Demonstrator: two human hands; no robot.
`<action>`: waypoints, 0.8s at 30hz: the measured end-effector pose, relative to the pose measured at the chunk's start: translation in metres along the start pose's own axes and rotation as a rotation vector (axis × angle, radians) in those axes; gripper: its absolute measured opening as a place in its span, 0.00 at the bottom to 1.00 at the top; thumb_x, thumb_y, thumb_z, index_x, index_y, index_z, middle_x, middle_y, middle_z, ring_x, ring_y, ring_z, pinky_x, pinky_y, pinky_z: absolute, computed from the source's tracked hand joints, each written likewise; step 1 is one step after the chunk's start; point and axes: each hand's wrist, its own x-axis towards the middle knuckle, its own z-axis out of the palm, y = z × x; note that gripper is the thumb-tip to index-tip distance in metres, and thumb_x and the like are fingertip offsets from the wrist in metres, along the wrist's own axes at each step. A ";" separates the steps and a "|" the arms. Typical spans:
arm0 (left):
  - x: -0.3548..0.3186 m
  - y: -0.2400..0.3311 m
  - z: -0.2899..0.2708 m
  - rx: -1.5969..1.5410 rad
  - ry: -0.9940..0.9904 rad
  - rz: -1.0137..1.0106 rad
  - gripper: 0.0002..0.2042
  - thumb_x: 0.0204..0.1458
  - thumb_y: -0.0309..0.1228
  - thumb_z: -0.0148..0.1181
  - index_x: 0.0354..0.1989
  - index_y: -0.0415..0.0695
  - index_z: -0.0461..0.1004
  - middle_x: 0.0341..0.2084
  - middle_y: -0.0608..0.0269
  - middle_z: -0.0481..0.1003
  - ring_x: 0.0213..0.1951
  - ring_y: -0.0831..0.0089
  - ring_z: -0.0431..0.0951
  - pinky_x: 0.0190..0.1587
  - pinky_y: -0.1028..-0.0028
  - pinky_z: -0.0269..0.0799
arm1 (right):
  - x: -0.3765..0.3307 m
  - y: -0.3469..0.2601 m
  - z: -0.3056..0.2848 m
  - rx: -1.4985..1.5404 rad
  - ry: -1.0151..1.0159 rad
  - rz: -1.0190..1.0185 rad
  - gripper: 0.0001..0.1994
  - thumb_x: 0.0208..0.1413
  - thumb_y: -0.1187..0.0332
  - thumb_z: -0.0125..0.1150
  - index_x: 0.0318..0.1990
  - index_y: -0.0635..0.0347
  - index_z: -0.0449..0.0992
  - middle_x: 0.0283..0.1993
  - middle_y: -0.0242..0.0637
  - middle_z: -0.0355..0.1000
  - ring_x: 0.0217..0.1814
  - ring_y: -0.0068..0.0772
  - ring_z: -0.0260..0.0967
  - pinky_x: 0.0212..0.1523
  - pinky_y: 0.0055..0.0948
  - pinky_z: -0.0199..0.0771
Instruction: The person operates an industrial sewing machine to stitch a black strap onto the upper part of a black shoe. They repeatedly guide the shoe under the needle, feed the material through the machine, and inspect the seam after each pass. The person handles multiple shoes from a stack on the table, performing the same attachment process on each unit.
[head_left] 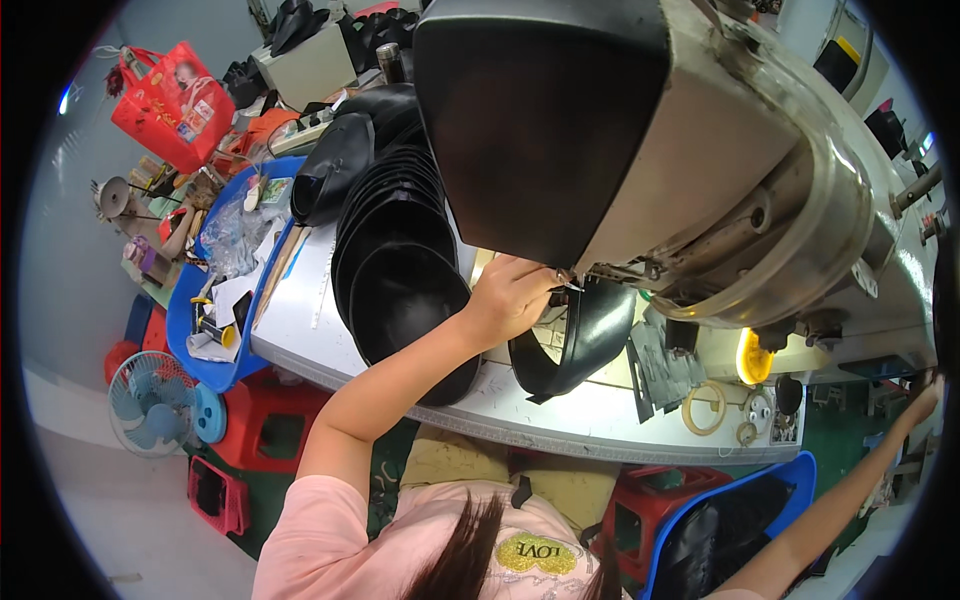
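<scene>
My left hand [512, 297] is raised under the head of a large sewing machine [635, 190], by its needle area. Its thumb and fingers are pinched together, and a small shiny bit shows at the tips, too small to name. Just below, a curved black leather-like piece [597, 335] stands on the white table. Beside my left forearm is a stack of nested black pieces [405, 285] of similar material. My right arm stretches far out to the right. The right hand [924, 398] reaches the machine's far right end, its fingers lost in the dark rim.
Grey-black strips [668, 365] and a tan ring [704, 408] lie right of the work. A blue tray [185, 320] with plastic and tools adjoins the table's left. Below are a red stool [265, 415], a fan [155, 410] and a blue bin [805, 480] holding black pieces.
</scene>
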 end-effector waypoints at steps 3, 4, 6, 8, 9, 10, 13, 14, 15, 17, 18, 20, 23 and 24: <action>-0.004 0.000 0.000 0.016 0.011 -0.040 0.10 0.28 0.14 0.56 0.22 0.39 0.71 0.25 0.60 0.72 0.30 0.63 0.71 0.31 0.70 0.67 | -0.092 -0.161 -0.044 0.055 0.144 -0.011 0.16 0.53 0.59 0.46 0.43 0.59 0.71 0.37 0.42 0.71 0.36 0.43 0.68 0.33 0.33 0.65; -0.005 -0.002 0.002 -0.006 0.016 -0.041 0.10 0.28 0.14 0.56 0.22 0.39 0.71 0.25 0.60 0.72 0.30 0.63 0.71 0.31 0.70 0.67 | -0.125 -0.201 -0.060 0.165 0.098 0.009 0.15 0.52 0.61 0.47 0.42 0.60 0.71 0.37 0.42 0.71 0.36 0.42 0.68 0.34 0.32 0.65; -0.005 -0.004 0.004 -0.032 0.030 -0.039 0.10 0.28 0.14 0.56 0.23 0.39 0.71 0.25 0.60 0.72 0.30 0.63 0.71 0.31 0.70 0.66 | -0.190 -0.255 -0.073 0.475 -0.153 -0.058 0.09 0.49 0.73 0.49 0.37 0.65 0.72 0.35 0.39 0.72 0.35 0.35 0.69 0.38 0.30 0.67; -0.003 -0.001 0.005 -0.013 0.026 -0.011 0.10 0.28 0.14 0.55 0.23 0.39 0.71 0.25 0.60 0.72 0.30 0.63 0.71 0.31 0.70 0.66 | -0.230 -0.310 -0.075 0.525 -0.239 -0.269 0.10 0.41 0.84 0.46 0.32 0.67 0.72 0.33 0.40 0.71 0.35 0.37 0.68 0.36 0.30 0.67; -0.004 -0.001 0.005 -0.001 0.021 -0.010 0.10 0.28 0.14 0.55 0.23 0.39 0.71 0.25 0.60 0.72 0.30 0.63 0.71 0.31 0.70 0.66 | -0.236 -0.335 -0.080 0.522 -0.249 -0.365 0.11 0.39 0.86 0.45 0.31 0.67 0.72 0.33 0.40 0.70 0.35 0.38 0.68 0.36 0.30 0.67; -0.005 -0.002 0.003 0.005 0.025 -0.013 0.10 0.28 0.14 0.55 0.23 0.39 0.71 0.25 0.60 0.72 0.30 0.63 0.71 0.31 0.70 0.66 | -0.237 -0.340 -0.082 0.518 -0.250 -0.344 0.12 0.38 0.87 0.45 0.31 0.67 0.72 0.33 0.40 0.70 0.35 0.39 0.67 0.35 0.30 0.67; -0.007 -0.004 0.004 -0.028 0.026 -0.025 0.11 0.28 0.13 0.55 0.24 0.40 0.72 0.26 0.60 0.72 0.30 0.63 0.71 0.31 0.71 0.67 | -0.240 -0.342 -0.083 0.508 -0.235 -0.298 0.14 0.36 0.89 0.45 0.30 0.67 0.72 0.33 0.41 0.70 0.35 0.40 0.67 0.35 0.29 0.67; -0.009 -0.006 0.005 -0.047 0.024 -0.032 0.11 0.28 0.13 0.55 0.24 0.40 0.72 0.26 0.60 0.72 0.31 0.63 0.71 0.32 0.71 0.67 | -0.241 -0.340 -0.083 0.506 -0.230 -0.301 0.14 0.36 0.89 0.44 0.30 0.67 0.72 0.33 0.41 0.70 0.35 0.40 0.67 0.35 0.29 0.67; -0.008 -0.005 0.003 -0.045 0.000 -0.027 0.11 0.28 0.13 0.55 0.24 0.40 0.72 0.26 0.60 0.72 0.31 0.64 0.71 0.32 0.71 0.67 | -0.241 -0.339 -0.082 0.504 -0.226 -0.304 0.14 0.36 0.89 0.44 0.30 0.67 0.72 0.33 0.41 0.70 0.35 0.40 0.67 0.35 0.29 0.67; -0.006 -0.001 -0.001 -0.041 -0.049 -0.016 0.10 0.30 0.14 0.56 0.24 0.40 0.72 0.26 0.60 0.72 0.31 0.64 0.71 0.31 0.72 0.68 | -0.241 -0.339 -0.082 0.501 -0.225 -0.310 0.13 0.36 0.88 0.44 0.30 0.67 0.72 0.33 0.41 0.70 0.35 0.40 0.67 0.35 0.29 0.67; -0.005 0.003 -0.003 -0.037 -0.038 0.003 0.10 0.31 0.14 0.56 0.24 0.39 0.72 0.26 0.60 0.71 0.31 0.64 0.71 0.31 0.72 0.68 | -0.241 -0.338 -0.082 0.499 -0.225 -0.312 0.13 0.37 0.88 0.44 0.30 0.67 0.72 0.33 0.41 0.70 0.35 0.40 0.67 0.35 0.29 0.67; -0.002 0.011 -0.005 -0.027 -0.017 0.042 0.08 0.33 0.15 0.57 0.25 0.39 0.72 0.26 0.60 0.71 0.31 0.65 0.71 0.30 0.73 0.69 | -0.240 -0.338 -0.082 0.502 -0.233 -0.321 0.13 0.37 0.88 0.44 0.30 0.67 0.72 0.33 0.41 0.70 0.35 0.40 0.67 0.35 0.29 0.67; 0.000 0.016 -0.006 -0.021 0.020 0.069 0.07 0.34 0.16 0.58 0.25 0.38 0.72 0.26 0.60 0.70 0.32 0.64 0.71 0.29 0.74 0.69 | -0.232 -0.331 -0.080 0.560 -0.261 -0.346 0.11 0.41 0.86 0.45 0.31 0.67 0.72 0.34 0.41 0.70 0.34 0.38 0.68 0.34 0.28 0.67; -0.001 0.017 -0.006 -0.018 0.023 0.069 0.08 0.34 0.16 0.58 0.25 0.38 0.72 0.26 0.60 0.70 0.32 0.64 0.72 0.29 0.74 0.69 | -0.227 -0.324 -0.078 0.586 -0.271 -0.356 0.10 0.42 0.85 0.45 0.31 0.66 0.72 0.35 0.41 0.70 0.34 0.36 0.68 0.34 0.28 0.67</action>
